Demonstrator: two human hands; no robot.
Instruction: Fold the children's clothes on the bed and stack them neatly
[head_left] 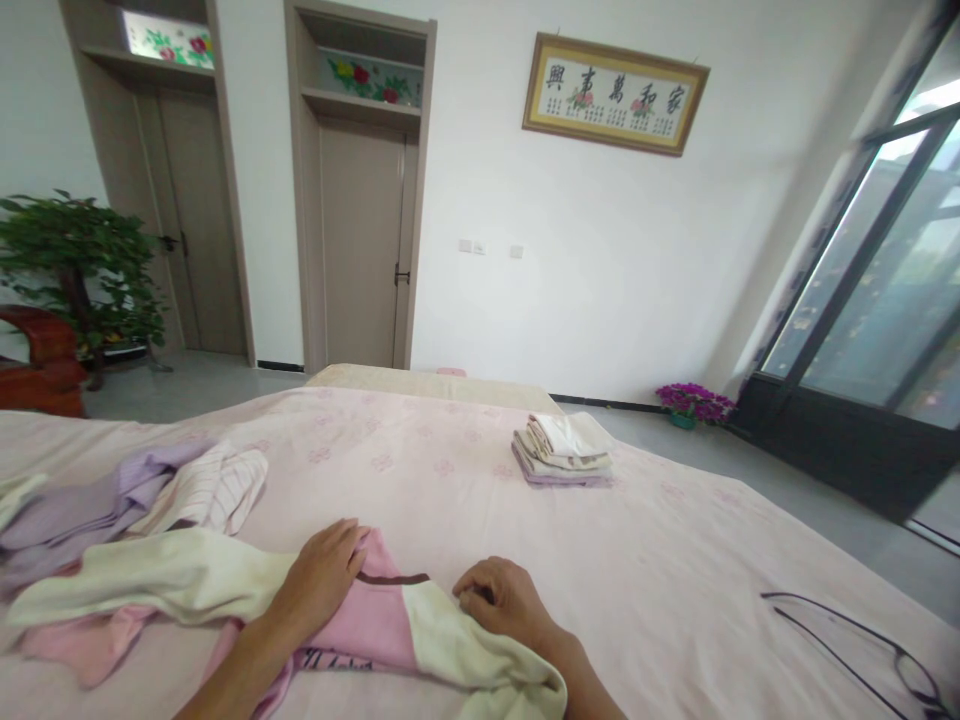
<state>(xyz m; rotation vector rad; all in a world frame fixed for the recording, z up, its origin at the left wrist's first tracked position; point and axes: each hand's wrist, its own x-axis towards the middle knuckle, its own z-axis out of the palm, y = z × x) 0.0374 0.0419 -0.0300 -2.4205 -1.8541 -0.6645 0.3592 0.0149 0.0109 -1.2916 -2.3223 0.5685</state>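
Observation:
A long-sleeved shirt [371, 620] with a pink body, cream sleeves and a brown neckline trim lies spread on the bed, dark lettering partly showing at its lower edge. My left hand [328, 565] lies across it beside the neckline, fingers stretched out over the cloth and thumb hidden. At the opposite shoulder, my right hand [504, 595] is curled, with its fingertips closed at the cream fabric's edge. One cream sleeve [172, 570] runs out to the left; the other bends under my right forearm.
Loose lavender and striped clothes [214, 485] are heaped at the left. A folded stack of clothes [566, 455] sits farther back on the pink patterned bedsheet [420, 460]. Eyeglasses [847, 630] rest at the right. Potted purple flowers [694, 400] stand on the floor beyond.

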